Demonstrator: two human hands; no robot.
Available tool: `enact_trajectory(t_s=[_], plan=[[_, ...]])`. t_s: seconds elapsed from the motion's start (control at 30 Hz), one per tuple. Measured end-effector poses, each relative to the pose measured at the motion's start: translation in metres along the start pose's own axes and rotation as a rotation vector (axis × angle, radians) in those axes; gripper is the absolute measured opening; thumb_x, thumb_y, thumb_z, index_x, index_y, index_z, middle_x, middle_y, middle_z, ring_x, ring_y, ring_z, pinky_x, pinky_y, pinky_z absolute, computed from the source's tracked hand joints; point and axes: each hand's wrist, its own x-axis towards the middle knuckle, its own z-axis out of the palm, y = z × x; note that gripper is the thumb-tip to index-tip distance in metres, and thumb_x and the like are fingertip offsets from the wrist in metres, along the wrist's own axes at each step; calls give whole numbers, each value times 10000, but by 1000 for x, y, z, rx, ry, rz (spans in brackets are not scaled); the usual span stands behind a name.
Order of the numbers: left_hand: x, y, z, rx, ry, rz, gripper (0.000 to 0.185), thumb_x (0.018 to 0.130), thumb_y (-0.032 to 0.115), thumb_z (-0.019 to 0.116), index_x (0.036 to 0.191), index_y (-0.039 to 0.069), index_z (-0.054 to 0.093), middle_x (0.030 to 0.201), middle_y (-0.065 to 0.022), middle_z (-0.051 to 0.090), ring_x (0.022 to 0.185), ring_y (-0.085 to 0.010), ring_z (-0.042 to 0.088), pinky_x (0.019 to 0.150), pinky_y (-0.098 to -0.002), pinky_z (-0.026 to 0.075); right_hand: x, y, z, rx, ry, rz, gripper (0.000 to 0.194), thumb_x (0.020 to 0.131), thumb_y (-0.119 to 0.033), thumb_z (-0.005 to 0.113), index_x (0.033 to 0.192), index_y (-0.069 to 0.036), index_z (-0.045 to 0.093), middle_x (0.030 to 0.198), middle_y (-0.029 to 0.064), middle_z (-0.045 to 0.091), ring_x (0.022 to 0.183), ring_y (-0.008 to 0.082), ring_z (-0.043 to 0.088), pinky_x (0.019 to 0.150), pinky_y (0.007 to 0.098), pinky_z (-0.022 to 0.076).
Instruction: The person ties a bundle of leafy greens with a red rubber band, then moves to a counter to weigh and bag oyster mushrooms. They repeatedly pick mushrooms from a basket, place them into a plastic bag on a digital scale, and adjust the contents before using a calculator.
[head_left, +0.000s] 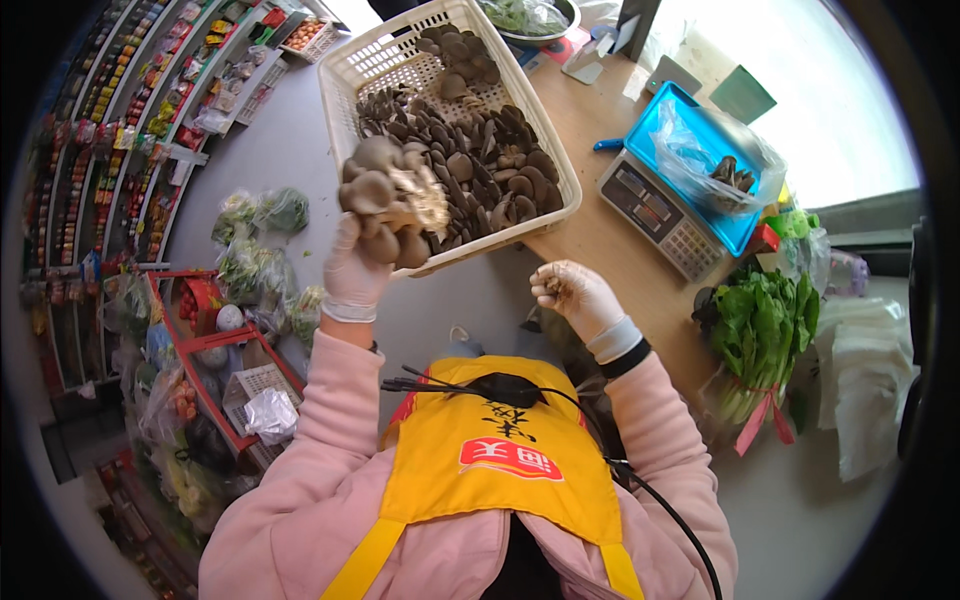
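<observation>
A large cluster of oyster mushrooms (375, 184) is held up in my gloved left hand (355, 274), over the near left corner of a white plastic crate (555, 161). Its pale cut base faces right. Inside the crate lie many loose dark oyster mushrooms (469, 161), with another clump (459, 56) at the far end. My gloved right hand (574, 296) is curled at the front edge of the wooden table (600, 225), right of the crate. Brown bits stick to its fingertips; whether something small is pinched there is unclear.
On the table, a digital scale (660, 214) carries a blue tray (645, 139) with a plastic bag (682, 154) holding some mushrooms. Tied leafy greens (765, 330) and clear bags (862, 375) lie at right. Bagged vegetables (255, 262), a red rack (206, 341) and stocked shelves (135, 112) are at left.
</observation>
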Motion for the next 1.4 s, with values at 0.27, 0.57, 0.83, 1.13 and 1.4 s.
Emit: enact_trajectory(t_s=[0.27,0.57,0.83,1.13,1.4], plan=[[-44,62,-96,-19,-193,-37,509,987,396,625,1386,102,511,1361,-42,576,1259,-227,530,1152,-471,358,26,262,-127,454,669,291,93,931,-88,607,917,-5,644,805,100,600,805,247,631,742,385,561],[-83,104,-83,200,-127,-50,467,985,360,639,1368,121,518,1252,24,607,1205,-139,546,1245,-473,257,203,246,-115,396,804,161,646,1004,-440,555,1516,-130,313,1442,133,498,1211,308,566,1000,464,459],[-56,82,-62,98,-155,-157,357,970,320,675,1226,89,584,1086,22,610,1114,-125,560,1164,-397,346,129,280,-101,421,504,222,409,1005,-322,525,1265,-18,610,1253,203,653,1180,364,613,1018,475,473],[23,-19,42,-28,-476,-358,310,996,256,634,1221,45,596,1056,-38,632,1035,-197,564,992,-386,404,-44,126,-121,105,459,-125,322,1015,-239,567,1250,-21,597,1117,133,699,961,225,685,856,347,548],[85,-130,197,255,-608,-302,685,885,224,713,1454,16,393,1235,-110,600,1138,-205,608,1027,-330,471,-111,-70,-50,-190,291,-607,400,1021,-182,586,1367,4,512,1201,128,648,1038,193,656,913,333,536]])
